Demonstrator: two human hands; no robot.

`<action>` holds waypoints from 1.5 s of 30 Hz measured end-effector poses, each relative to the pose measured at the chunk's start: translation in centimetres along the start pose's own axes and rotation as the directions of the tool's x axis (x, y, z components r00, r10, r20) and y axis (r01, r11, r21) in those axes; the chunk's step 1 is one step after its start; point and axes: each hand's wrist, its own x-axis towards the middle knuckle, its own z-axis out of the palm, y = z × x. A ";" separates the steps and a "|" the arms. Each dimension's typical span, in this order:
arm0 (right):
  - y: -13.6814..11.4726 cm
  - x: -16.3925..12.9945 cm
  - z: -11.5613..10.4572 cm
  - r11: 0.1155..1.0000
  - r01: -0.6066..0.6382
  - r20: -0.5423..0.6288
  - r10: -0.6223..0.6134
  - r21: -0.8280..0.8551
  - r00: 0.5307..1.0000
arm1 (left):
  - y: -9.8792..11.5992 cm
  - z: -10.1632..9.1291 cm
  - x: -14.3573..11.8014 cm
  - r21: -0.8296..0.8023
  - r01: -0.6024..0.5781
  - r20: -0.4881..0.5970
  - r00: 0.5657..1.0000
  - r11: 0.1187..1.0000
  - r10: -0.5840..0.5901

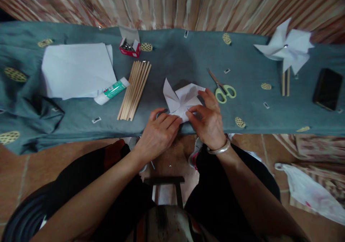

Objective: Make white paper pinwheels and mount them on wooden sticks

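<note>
A partly folded white paper pinwheel (181,97) lies near the front edge of a table covered in grey-blue cloth (172,55). My left hand (159,131) presses on the paper's near left corner with its fingers. My right hand (208,118), with a silver bangle at the wrist, pinches and folds the paper's near right flap. Green-handled scissors (223,88) lie just right of my right hand. A bundle of several wooden sticks (134,89) lies to the left of the paper.
A stack of white paper sheets (77,69) and a green-and-white glue tube (111,90) lie at the left. A small red box of pins (129,46) stands at the back. A finished paper pinwheel (287,50) and a black phone (327,88) are at the right.
</note>
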 end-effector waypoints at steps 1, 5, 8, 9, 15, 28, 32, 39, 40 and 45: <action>-0.1 0.0 0.1 1.000 -0.003 0.000 0.003 0.000 1.000 | 0.0 0.0 0.0 -0.002 0.002 -0.004 1.000 1.000 -0.002; -0.3 0.1 0.3 1.000 0.000 -0.002 0.000 -0.010 1.000 | -0.1 0.1 -0.1 0.011 -0.018 0.009 1.000 1.000 0.018; -0.2 0.2 0.4 0.998 0.030 -0.019 -0.031 -0.050 0.999 | -0.1 0.2 -0.1 0.014 -0.017 0.021 1.000 1.000 0.017; -0.2 0.2 0.5 0.997 0.037 -0.021 -0.038 -0.061 0.999 | -0.1 0.2 -0.1 0.010 -0.013 0.024 1.000 1.000 0.013; -0.2 0.3 0.6 0.996 -0.026 0.044 0.030 -0.081 0.999 | -0.1 0.3 0.0 -0.013 0.002 0.055 0.998 1.000 -0.001; -0.3 0.4 0.5 0.999 -0.014 -0.009 0.014 -0.045 1.000 | -0.1 0.3 0.1 -0.002 -0.006 0.048 0.999 1.000 0.006; -0.5 0.4 0.5 0.998 -0.016 -0.021 0.015 -0.061 1.000 | -0.1 0.3 0.2 -0.005 0.001 0.049 0.999 1.000 -0.001; -1.3 0.4 0.3 0.996 0.006 -0.036 -0.009 -0.084 0.999 | 0.0 0.2 0.3 -0.002 -0.003 0.040 0.999 1.000 0.003; -1.4 0.4 0.2 0.996 0.013 -0.028 -0.015 -0.088 0.999 | -0.1 0.2 0.3 -0.002 -0.004 0.041 0.999 1.000 0.004; -1.7 0.3 0.1 0.991 0.048 0.024 -0.046 -0.123 0.999 | -0.1 0.2 0.3 -0.002 0.000 0.048 0.999 1.000 0.000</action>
